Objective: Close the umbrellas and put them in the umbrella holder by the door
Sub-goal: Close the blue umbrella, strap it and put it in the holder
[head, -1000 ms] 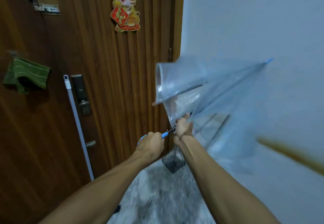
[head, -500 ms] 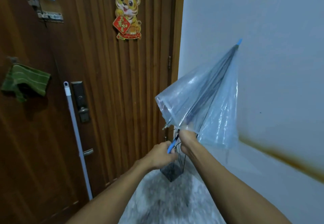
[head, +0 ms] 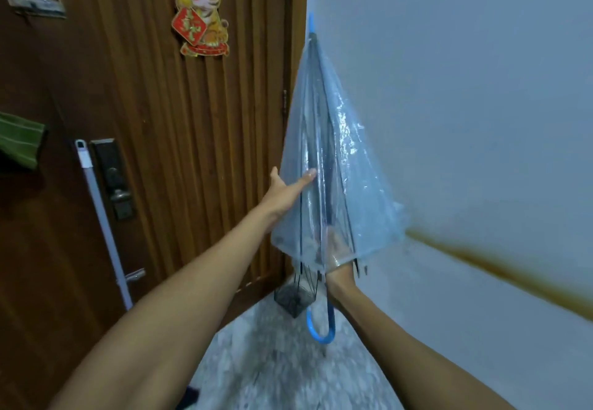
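Observation:
A clear plastic umbrella [head: 349, 165] with a blue tip and a blue hooked handle [head: 321, 329] stands folded and upright, tip up, in front of the wall corner. My right hand [head: 340, 259] grips its shaft under the canopy's lower edge, partly veiled by the plastic. With straight fingers, my left hand [head: 285, 191] presses flat against the canopy's left side. A black wire umbrella holder [head: 295, 297] stands on the floor in the corner by the door, below the umbrella.
The brown wooden door [head: 192, 153] fills the left, with a tiger sticker [head: 202, 8], a lock [head: 112, 178] and a grey pole [head: 102, 223] leaning on it. A pale wall [head: 465, 121] with a brown streak [head: 497, 268] is on the right. Speckled floor [head: 282, 368] lies below.
The canopy has collapsed from half open to folded and swung upright. My left hand left the handle and now presses on the canopy's side. The right hand keeps hold of the shaft.

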